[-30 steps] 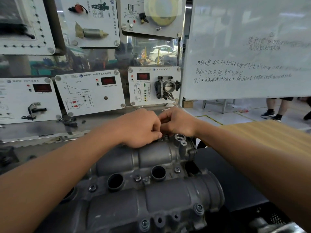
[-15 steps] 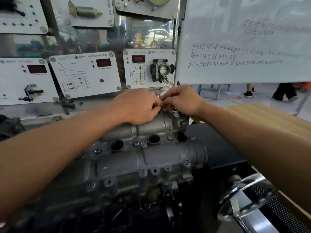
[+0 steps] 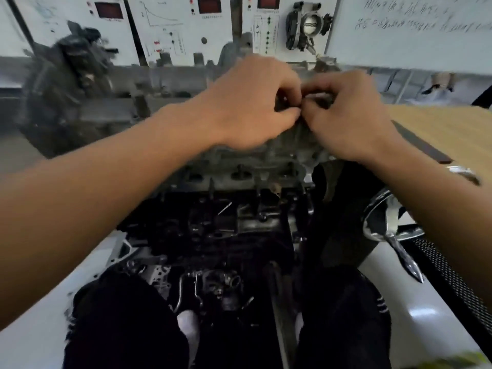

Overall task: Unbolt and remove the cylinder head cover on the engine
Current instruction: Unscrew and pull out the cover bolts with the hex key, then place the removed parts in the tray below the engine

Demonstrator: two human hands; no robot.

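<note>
White training panels with red displays (image 3: 202,6) and a handwritten whiteboard (image 3: 415,25) line the wall behind the grey cast-metal cylinder head cover (image 3: 282,153), which sits atop the dark engine block (image 3: 234,222) in front of the person. Both hands meet at the cover's far upper edge: the left hand (image 3: 255,107) is curled, fingers pinched inward, and the right hand (image 3: 346,115) is pinched against it, fingertips touching. They appear to be working a small fastener, though motion blur hides it. A loosened bolt could slip from the fingertips and fall into the cluttered dark cavity below. Lifting the cover with any bolt left in could jam or crack it.
</note>
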